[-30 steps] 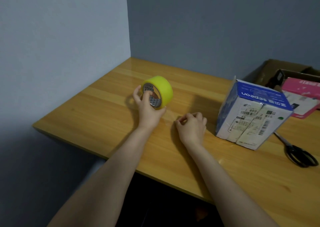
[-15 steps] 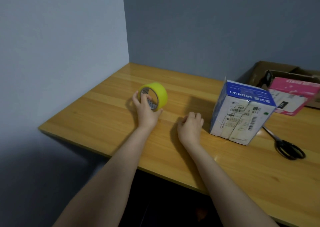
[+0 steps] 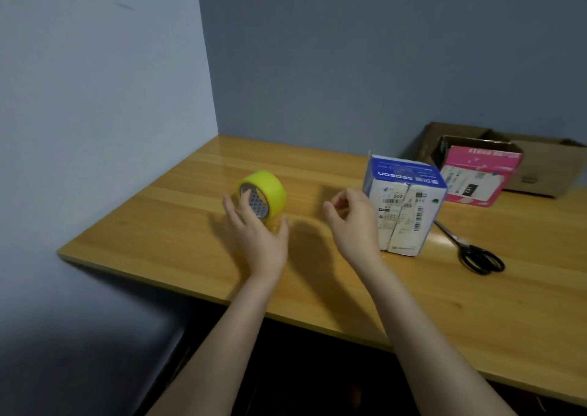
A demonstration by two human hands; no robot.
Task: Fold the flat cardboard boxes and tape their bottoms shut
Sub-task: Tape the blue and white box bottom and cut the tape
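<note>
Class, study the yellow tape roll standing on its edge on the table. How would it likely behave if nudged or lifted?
The yellow tape roll stands on its curved rim on the smooth wooden table, so a nudge would probably set it rolling. Its open core likely gives fingers an easy hold.

Dim, bluish light; my left grip (image 3: 254,234) is smeared, soft shadows lie on the worktop (image 3: 178,234) just right of it.

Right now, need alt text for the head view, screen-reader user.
A person's left hand spreads open at a yellow tape roll standing on edge on a wooden table, while the right hand hovers with curled fingers, nothing visible in it. A blue and white box, scissors and a pink box sit to the right.
</note>
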